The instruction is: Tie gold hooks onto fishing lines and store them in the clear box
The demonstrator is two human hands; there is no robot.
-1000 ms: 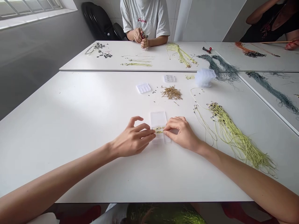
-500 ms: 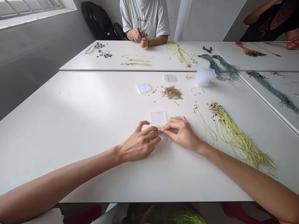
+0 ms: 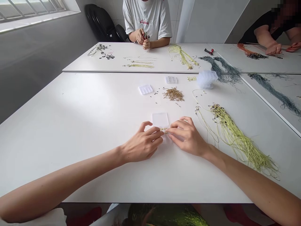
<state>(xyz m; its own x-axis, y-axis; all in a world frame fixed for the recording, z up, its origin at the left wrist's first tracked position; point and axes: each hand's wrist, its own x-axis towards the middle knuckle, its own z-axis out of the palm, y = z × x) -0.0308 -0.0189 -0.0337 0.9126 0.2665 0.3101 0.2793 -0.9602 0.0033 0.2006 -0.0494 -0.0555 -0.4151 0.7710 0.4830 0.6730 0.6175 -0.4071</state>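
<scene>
My left hand (image 3: 143, 143) and my right hand (image 3: 187, 136) meet fingertip to fingertip over the near half of a small clear plastic box (image 3: 160, 120) on the white table (image 3: 82, 125). Both hands pinch at thin yellow-gold pieces (image 3: 164, 129) lying in the box. The fingers of each hand are pressed together on them. The box's open lid lies flat just beyond my fingers.
A heap of gold pins (image 3: 173, 94), two small white trays (image 3: 145, 89), a clear tub (image 3: 206, 78) and a long bundle of yellow-green cords (image 3: 235, 136) lie further out. A person in a white shirt (image 3: 147, 18) works across the table; another sits at far right (image 3: 274, 29).
My left hand has slid right until its fingers cover the box's near half and touch my right hand's fingertips. The person at far right has lowered both hands onto their table.
</scene>
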